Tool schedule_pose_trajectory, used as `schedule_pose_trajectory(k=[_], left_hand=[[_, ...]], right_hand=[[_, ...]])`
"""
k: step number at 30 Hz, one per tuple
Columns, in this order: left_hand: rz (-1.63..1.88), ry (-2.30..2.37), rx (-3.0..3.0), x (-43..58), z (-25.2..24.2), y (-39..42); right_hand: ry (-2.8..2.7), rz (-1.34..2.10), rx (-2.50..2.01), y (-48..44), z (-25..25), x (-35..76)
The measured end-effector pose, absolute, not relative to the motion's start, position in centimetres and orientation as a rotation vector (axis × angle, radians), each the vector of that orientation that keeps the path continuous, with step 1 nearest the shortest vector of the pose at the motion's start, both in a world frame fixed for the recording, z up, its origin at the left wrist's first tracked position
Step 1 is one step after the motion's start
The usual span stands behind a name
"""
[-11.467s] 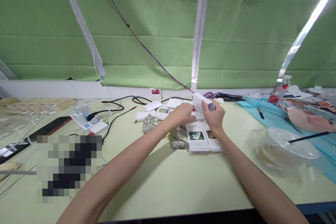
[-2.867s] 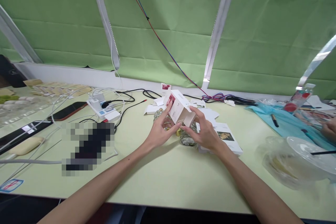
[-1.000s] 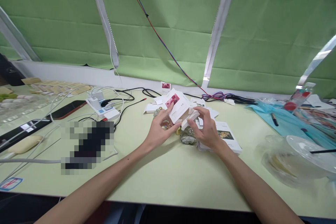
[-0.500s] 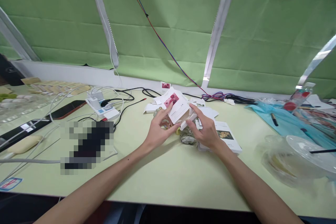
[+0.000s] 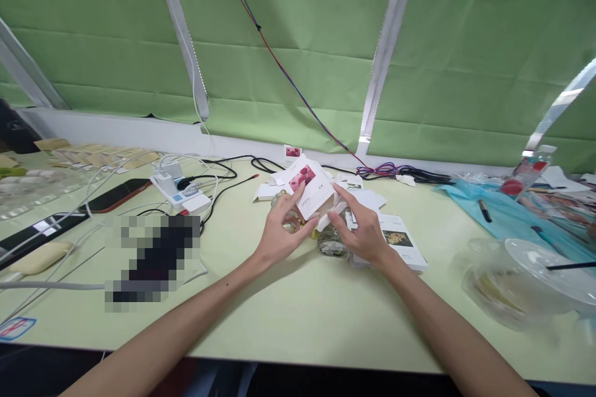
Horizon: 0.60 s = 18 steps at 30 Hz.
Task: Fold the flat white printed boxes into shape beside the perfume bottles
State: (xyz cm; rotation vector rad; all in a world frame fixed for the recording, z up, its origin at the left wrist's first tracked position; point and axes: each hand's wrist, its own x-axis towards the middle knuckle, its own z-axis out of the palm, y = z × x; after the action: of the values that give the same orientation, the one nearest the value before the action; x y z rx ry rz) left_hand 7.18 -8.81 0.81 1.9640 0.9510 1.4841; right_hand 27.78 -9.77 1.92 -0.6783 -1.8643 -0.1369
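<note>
A small white cardboard box (image 5: 317, 196) with a pink flower picture is held up tilted between my two hands. My left hand (image 5: 280, 227) grips its left side, the index finger lying across the printed face. At the box's lower right end, my right hand (image 5: 359, 218) pinches a white flap (image 5: 327, 218). Under the hands stands a clear glass jar (image 5: 331, 243), partly covered. Another glass piece (image 5: 279, 198) shows behind my left fingers. Beside my right wrist lies a white box with a yellow flower picture (image 5: 404, 240).
On the left are a power strip (image 5: 174, 189), phones (image 5: 118, 195) and tangled cables. To the right, a lidded plastic cup (image 5: 535, 273) stands in front of a blue plastic sheet (image 5: 500, 211) with a marker (image 5: 485, 211) on it. More flattened white cartons (image 5: 370, 197) lie behind my hands.
The view has shifted very slightly. Both hands keep the same hold on the box, and my right fingers have moved only a little at the flap.
</note>
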Motion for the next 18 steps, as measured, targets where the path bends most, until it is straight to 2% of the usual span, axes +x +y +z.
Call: schedule_pose_trajectory(k=[8,18], left_hand=[[1.483,0.935,1.992,7.26,0.88,-8.98],[1.497,0.94,1.984,7.26,0.73,-8.92]], right_hand=[[-1.732,0.144,-0.676,-9.57,1.2,27.58],[-1.749,0.064,-0.674,-9.68,1.67,27.62]])
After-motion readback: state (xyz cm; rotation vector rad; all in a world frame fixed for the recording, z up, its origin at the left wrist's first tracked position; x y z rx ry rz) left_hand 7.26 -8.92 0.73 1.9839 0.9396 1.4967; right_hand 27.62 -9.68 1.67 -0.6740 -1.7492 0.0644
